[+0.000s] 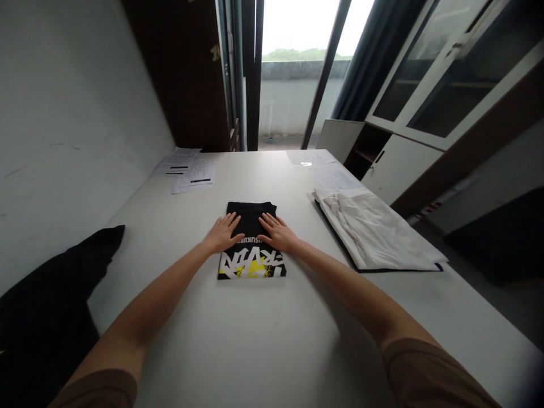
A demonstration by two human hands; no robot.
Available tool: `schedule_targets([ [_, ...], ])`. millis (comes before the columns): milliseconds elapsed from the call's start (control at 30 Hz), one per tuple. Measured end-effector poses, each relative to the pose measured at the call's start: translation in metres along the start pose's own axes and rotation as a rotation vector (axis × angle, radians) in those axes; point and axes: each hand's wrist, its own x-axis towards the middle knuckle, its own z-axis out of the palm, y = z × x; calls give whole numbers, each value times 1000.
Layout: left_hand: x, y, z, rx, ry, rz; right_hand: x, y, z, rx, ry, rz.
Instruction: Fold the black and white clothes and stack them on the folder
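Note:
A black T-shirt with white lettering and a yellow print lies folded into a neat rectangle on the white table. My left hand rests flat on its left side, fingers spread. On the right side of the shirt lies my right hand, also flat with the fingers apart. Both palms face down on the cloth, and neither hand grips it. The printed part is toward me, and a plain black strip shows beyond my fingertips.
At the right, white folded cloth lies over something black. Dark cloth hangs over the left edge. Papers lie at the back left, more sheets at the back right. A wall borders the left; a cabinet stands beyond.

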Motion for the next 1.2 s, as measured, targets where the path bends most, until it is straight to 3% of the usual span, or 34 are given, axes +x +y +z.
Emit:
schedule_targets([
  [133, 5, -19, 1, -6, 45, -120, 11, 15, -4, -18, 23, 94],
  [267, 33, -5, 3, -16, 94, -64, 43, 8, 1, -10, 58, 59],
  [433, 58, -5, 7, -33, 35, -78, 61, 15, 7, -8, 25, 131],
  [600, 55, -17, 4, -32, 52, -135, 55, 34, 1, -14, 2, 192],
  [800, 62, 1, 9, -27, 10, 27, 61, 21, 7, -16, 17, 93],
  [1000, 43, -33, 2, -14, 35, -139, 42, 43, -2, -16, 11, 209],
  [1067, 34, -33, -1, -6, 63, -145, 36, 44, -5, -22, 24, 223],
  [1200, 25, -4, 0, -10, 66, 51, 34, 24, 1, -19, 58, 69],
])
